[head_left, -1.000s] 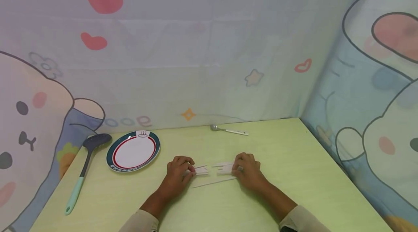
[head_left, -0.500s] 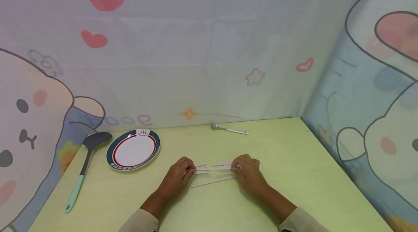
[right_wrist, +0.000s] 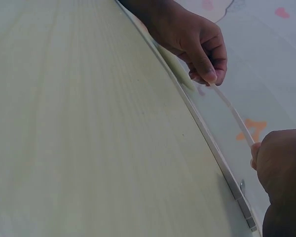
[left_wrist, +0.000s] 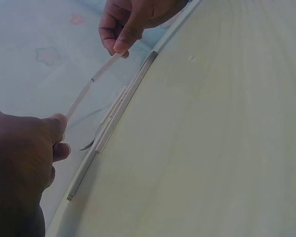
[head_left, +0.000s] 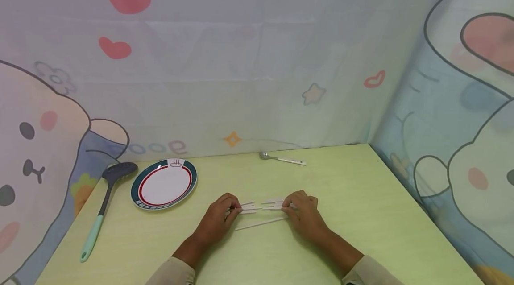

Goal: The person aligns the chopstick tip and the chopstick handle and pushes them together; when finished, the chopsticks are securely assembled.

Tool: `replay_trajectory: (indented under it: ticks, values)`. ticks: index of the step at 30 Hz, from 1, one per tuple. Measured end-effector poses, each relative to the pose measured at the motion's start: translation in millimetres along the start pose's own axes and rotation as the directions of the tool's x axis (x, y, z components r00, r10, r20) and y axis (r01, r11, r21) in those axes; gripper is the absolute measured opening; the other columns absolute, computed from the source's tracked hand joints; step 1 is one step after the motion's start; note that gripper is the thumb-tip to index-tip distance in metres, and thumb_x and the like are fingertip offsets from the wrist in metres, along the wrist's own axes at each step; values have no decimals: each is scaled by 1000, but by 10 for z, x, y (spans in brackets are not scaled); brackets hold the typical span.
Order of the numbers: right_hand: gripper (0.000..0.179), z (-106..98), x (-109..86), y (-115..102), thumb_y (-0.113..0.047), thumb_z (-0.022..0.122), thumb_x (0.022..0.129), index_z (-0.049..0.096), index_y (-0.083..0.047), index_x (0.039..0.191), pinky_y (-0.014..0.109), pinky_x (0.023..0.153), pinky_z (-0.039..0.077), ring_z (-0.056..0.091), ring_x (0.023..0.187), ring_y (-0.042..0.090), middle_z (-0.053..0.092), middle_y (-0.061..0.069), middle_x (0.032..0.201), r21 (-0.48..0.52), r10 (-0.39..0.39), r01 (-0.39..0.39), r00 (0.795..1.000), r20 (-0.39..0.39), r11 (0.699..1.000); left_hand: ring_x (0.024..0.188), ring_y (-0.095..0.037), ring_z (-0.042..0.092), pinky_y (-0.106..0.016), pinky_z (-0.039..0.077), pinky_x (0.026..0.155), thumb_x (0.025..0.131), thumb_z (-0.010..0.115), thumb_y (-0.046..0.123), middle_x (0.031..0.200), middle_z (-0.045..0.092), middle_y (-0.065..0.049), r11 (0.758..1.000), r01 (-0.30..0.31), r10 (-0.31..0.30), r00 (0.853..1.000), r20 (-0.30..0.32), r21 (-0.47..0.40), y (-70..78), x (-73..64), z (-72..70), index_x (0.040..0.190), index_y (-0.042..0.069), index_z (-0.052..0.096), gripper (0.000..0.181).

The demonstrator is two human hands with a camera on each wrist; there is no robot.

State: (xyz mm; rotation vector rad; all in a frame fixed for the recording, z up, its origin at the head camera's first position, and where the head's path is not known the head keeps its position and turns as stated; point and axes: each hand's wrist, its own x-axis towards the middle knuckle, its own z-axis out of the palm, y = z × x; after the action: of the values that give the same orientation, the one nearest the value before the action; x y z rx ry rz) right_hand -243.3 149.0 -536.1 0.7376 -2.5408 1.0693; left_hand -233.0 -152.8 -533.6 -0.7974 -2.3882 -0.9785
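Several thin white sticks lie near the middle of the table. My left hand pinches one pale stick between thumb and fingers. The right hand pinches another pale stick. Held above the table, the two sticks point at each other and their inner ends appear to meet; a small dark mark shows there in the left wrist view. More white sticks lie on the table beyond and around them. Nearer the person, a longer single stick lies slanted, its right end hidden by the right hand.
A round plate with a dark green rim stands at the back left. Left of it lies a black slotted turner with a mint handle. At the back edge is a small spoon. Printed cloth hangs behind and beside the table.
The right hand has shifted slightly left. The inner ends of the two held sticks have come together, closing the gap between them. The left hand has barely moved.
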Motion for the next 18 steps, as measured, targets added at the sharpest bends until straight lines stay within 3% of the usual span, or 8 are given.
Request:
replay_trajectory:
  ticks: [11, 18]
  values:
    - [9, 2, -5, -20, -18, 74, 104, 66, -21, 100, 56, 102, 32, 63, 114, 22, 70, -3, 107, 10, -2, 2, 1000, -4, 1000, 94, -12, 67, -31, 59, 84, 98, 77, -1, 105, 68, -1, 1000, -2, 2, 1000, 6, 8, 43, 7, -17, 99, 8, 69, 13]
    - [16, 30, -10, -41, -9, 76, 100, 67, -22, 101, 52, 102, 35, 67, 109, 18, 71, -6, 106, 7, 29, -29, 1000, 1, 1000, 89, -8, 63, -26, 58, 78, 98, 75, -3, 103, 67, -1, 999, -13, 14, 1000, 19, -38, 53, 6, -1, 99, 7, 68, 13]
